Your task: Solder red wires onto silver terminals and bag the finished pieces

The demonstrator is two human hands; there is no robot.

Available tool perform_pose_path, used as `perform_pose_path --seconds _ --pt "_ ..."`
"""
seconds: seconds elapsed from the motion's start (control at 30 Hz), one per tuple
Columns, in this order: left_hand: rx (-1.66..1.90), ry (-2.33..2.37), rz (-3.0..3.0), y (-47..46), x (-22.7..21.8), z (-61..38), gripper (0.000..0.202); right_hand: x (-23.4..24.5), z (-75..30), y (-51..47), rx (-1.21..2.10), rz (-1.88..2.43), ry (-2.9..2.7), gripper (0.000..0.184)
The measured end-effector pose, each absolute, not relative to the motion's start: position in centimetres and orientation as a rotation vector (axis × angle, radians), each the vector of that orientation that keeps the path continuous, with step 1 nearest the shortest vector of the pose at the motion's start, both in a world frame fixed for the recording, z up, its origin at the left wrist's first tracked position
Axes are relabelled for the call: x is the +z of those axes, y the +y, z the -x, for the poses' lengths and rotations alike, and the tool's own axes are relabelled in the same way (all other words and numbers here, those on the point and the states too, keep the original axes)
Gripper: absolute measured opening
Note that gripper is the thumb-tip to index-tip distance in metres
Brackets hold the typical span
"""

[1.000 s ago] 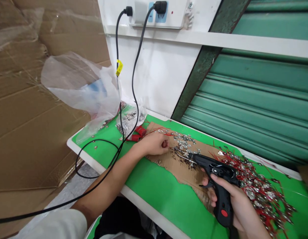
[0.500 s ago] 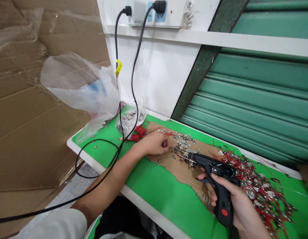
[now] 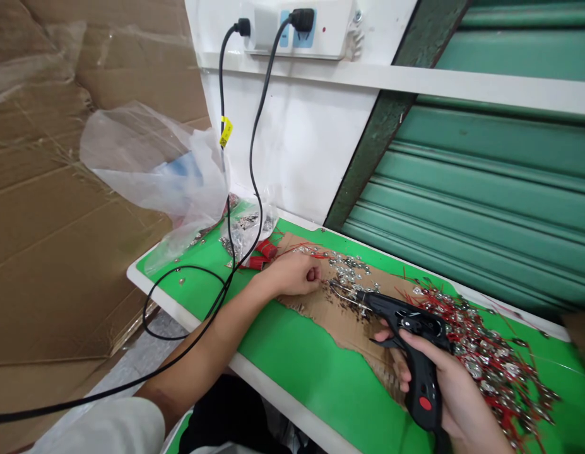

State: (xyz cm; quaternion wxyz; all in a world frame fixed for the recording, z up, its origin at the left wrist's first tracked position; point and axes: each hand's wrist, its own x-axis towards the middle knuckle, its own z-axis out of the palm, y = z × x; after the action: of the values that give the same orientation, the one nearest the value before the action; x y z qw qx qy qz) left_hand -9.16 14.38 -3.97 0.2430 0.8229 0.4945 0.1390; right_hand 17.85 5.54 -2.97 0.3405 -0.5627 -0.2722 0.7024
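My right hand (image 3: pixel 437 372) is wrapped round the grip of a black soldering gun (image 3: pixel 406 321) with a red spot on its handle. The gun's metal tip points left over a strip of brown cardboard (image 3: pixel 339 325), close to my left fingers. My left hand (image 3: pixel 299 273) rests on the cardboard, thumb and fingers pinched together just left of the tip. What they hold is too small to make out. Small round silver metal parts (image 3: pixel 349 268) lie spread beyond the tip. Dark specks and burn marks surround it.
A heap of silver discs with red wires (image 3: pixel 491 359) covers the right of the green table (image 3: pixel 292 359). Red wire bundles (image 3: pixel 261 255) and a clear bag (image 3: pixel 248 228) lie behind my left hand. A black cable (image 3: pixel 216 302) crosses above my left forearm. Cardboard boxes (image 3: pixel 74 252) stand left.
Almost nothing differs. The view has shifted very slightly; both hands and the soldering gun keep about the same place.
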Motion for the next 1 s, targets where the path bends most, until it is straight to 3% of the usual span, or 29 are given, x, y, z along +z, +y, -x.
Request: perform_pose_path --seconds 0.4,1.0 --pt "0.398 1.336 -2.257 14.3 -3.7 9.3 0.007 -3.5 -18.3 5.7 1.863 1.461 -0.711 0.037" --pt "0.407 1.331 -2.219 14.4 -3.9 9.2 0.009 -2.0 -17.8 5.2 1.800 1.319 -0.611 0.027"
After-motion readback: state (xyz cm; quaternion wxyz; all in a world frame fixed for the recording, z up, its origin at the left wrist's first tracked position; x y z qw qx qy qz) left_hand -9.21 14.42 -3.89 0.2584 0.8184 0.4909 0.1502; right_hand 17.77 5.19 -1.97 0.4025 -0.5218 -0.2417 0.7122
